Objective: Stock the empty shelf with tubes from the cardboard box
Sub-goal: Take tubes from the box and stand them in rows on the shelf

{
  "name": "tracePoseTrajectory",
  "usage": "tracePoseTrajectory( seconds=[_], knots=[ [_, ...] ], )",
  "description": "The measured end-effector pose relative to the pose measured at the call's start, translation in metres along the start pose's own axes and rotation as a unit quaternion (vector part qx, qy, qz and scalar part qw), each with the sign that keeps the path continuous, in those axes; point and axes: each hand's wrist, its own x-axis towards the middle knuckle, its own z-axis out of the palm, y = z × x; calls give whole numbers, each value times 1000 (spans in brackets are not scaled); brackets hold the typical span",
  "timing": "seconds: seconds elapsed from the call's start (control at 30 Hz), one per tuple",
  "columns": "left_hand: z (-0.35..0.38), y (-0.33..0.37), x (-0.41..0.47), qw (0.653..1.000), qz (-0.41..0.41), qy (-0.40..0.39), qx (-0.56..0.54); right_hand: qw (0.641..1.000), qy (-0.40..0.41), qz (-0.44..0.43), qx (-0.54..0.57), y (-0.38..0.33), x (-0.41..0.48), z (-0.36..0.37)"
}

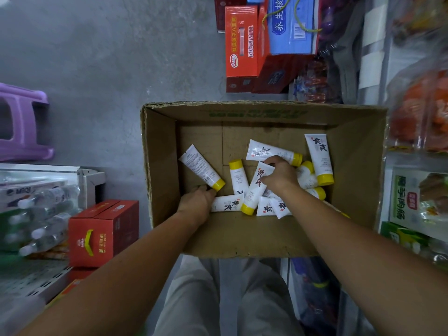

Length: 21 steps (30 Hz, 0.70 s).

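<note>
1. One open cardboard box (244, 236) sits on the grey floor, just ahead of the person's legs.
2. About ten white tubes (318, 158) with yellow caps lie loose on its bottom; some overlap, so the count is uncertain.
3. The left hand (197, 202) is down at the near left, fingers curled at a flat-lying tube (226, 202); whether it grips, I cannot tell.
4. The right hand (278, 175) is closed around the upper end of one tube (254, 190) in the middle.
5. Two red cartons (101, 232) stand at the left.
</note>
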Motion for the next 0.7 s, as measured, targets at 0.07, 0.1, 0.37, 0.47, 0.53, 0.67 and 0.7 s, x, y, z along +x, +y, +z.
tracePoseTrajectory(
  seconds=[0.07,0.1,0.37,0.47,0.53,0.67,0.7],
  knots=[
    [-1,0,-1,1000,-1,-5,3,1000,1,4,10,-1,0,1],
    [-2,1,-2,1000,-2,-6,6,1000,1,5,16,-2,-1,2],
    [-13,10,-14,999,-19,2,32,996,16,-55,72,-2,-19,3],
    [-21,13,-20,999,-29,12,14,992,33,-62,106,-5,-24,-4],
    [-26,13,-23,999,-37,28,-15,989,43,-63,126,-8,-25,-14],
    [-37,12,-32,988,-51,46,-136,981,57,-71,172,-17,-35,-41],
    [-37,12,-33,982,-52,52,-174,979,57,-74,181,-17,-38,-48]
  ],
)
